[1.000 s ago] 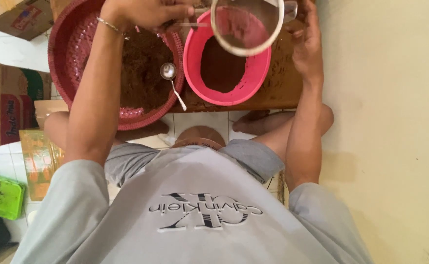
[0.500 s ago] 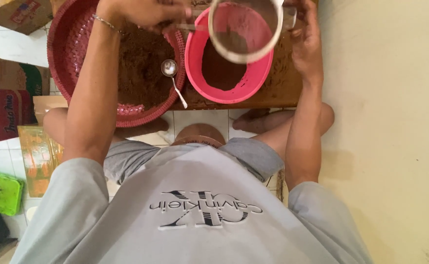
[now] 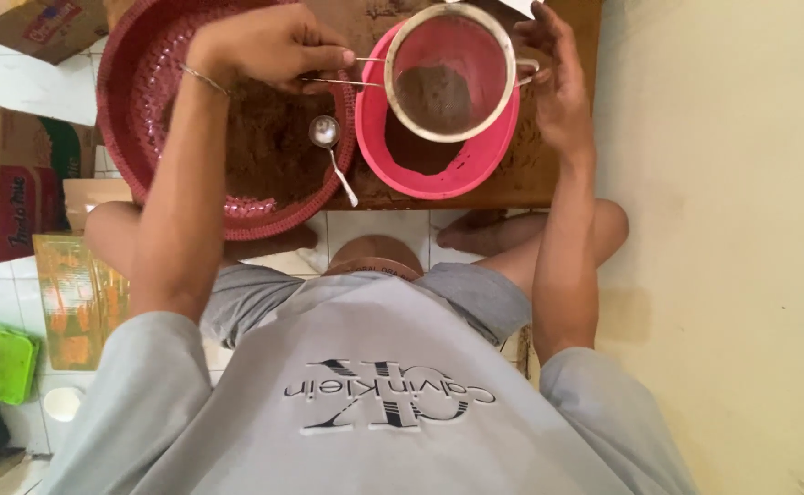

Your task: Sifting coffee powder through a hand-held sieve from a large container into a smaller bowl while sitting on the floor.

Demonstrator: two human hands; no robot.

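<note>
My left hand pinches the thin wire handle of a round metal mesh sieve, holding brown powder, over the smooth pink plastic bowl. My right hand, fingers loosely spread, touches the sieve's far rim. Beside: ribbed red basket of dark powder, steel spoon resting on its rim.

A sieve holding powder hangs over a bowl on the board; left of it sits a wide basket (spoon resting inside).
</note>
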